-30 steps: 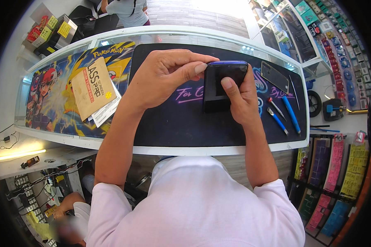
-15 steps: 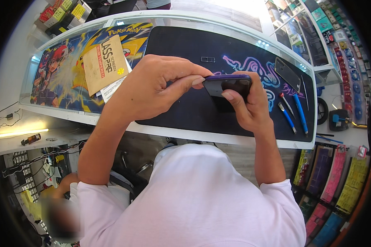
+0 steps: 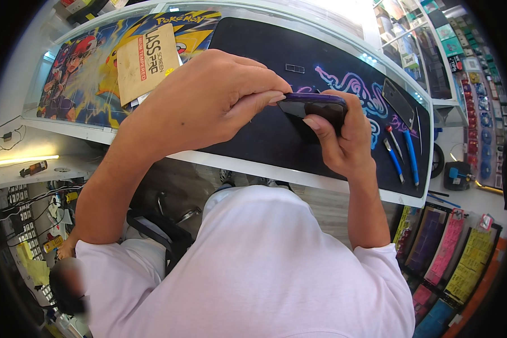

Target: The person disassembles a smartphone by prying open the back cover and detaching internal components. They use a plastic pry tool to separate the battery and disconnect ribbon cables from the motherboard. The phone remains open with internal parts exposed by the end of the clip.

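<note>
My right hand (image 3: 352,138) grips a dark phone with a purple edge (image 3: 315,110), its thumb on the glossy face. My left hand (image 3: 219,104) is pinched at the phone's upper left corner; whatever lies between those fingertips is hidden. The phone is held tilted above a black printed mat (image 3: 253,50). A small rectangular frame-like part (image 3: 295,69) lies beyond it. To the right lie a grey phone case or cover (image 3: 399,104), a red-tipped tool (image 3: 394,141), two blue-handled tools (image 3: 411,158) and a thin rod.
A colourful playmat (image 3: 67,96) with a tan envelope (image 3: 141,62) and papers covers the counter's left. A lit tube (image 3: 22,160) and cables are at lower left, where another person (image 3: 67,250) is partly visible. Display cases and hanging accessories (image 3: 445,253) line the right.
The view has shifted, with counter and mat higher in the picture. Both hands still hold the same grip; the phone is tilted flatter, showing more of its edge than a second ago.
</note>
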Tool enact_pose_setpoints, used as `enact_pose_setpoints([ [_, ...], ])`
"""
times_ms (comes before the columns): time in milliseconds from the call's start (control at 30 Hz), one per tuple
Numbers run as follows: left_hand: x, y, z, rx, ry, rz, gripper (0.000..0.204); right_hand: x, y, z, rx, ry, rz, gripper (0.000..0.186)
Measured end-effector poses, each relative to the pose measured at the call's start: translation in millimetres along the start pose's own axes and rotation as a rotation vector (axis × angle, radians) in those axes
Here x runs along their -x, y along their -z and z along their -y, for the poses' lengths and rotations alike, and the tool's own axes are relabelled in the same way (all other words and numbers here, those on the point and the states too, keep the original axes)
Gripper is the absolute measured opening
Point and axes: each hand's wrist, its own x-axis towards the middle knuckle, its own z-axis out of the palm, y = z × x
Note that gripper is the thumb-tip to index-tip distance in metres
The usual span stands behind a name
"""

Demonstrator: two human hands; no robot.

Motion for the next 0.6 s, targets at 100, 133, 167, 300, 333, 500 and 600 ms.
enact_pose_setpoints([
  [100, 3.4, -1.0, 2.0, -0.011, -0.019, -0.008, 0.021, 0.1, 0.4, 0.6, 0.025, 0.002, 0.011, 0.04],
  [133, 3.4, -2.6, 3.1, -0.008, -0.038, -0.023, 0.022, -0.1, 0.7, 0.6, 0.02, -0.009, 0.016, 0.04],
  [167, 2.5, -4.8, 4.3, 0.001, -0.055, -0.04, 0.022, -0.3, 1.0, 0.4, 0.008, -0.016, 0.013, 0.04],
  [300, 5.7, -7.3, 3.2, 0.104, 0.015, -0.03, 0.022, -1.5, 2.4, -0.9, -0.005, 0.003, 0.015, 0.039],
  [333, 6.4, -6.1, 3.1, 0.107, 0.031, -0.01, 0.023, -1.8, 2.5, -1.3, -0.012, -0.001, 0.03, 0.039],
  [500, 7.5, -4.1, 5.2, 0.122, 0.021, 0.008, 0.023, -3.0, 1.5, -3.6, -0.028, -0.001, 0.034, 0.038],
  [600, 8.5, -5.5, 7.4, 0.152, 0.015, -0.003, 0.023, -2.3, 0.0, -4.4, -0.104, -0.037, 0.032, 0.04],
])
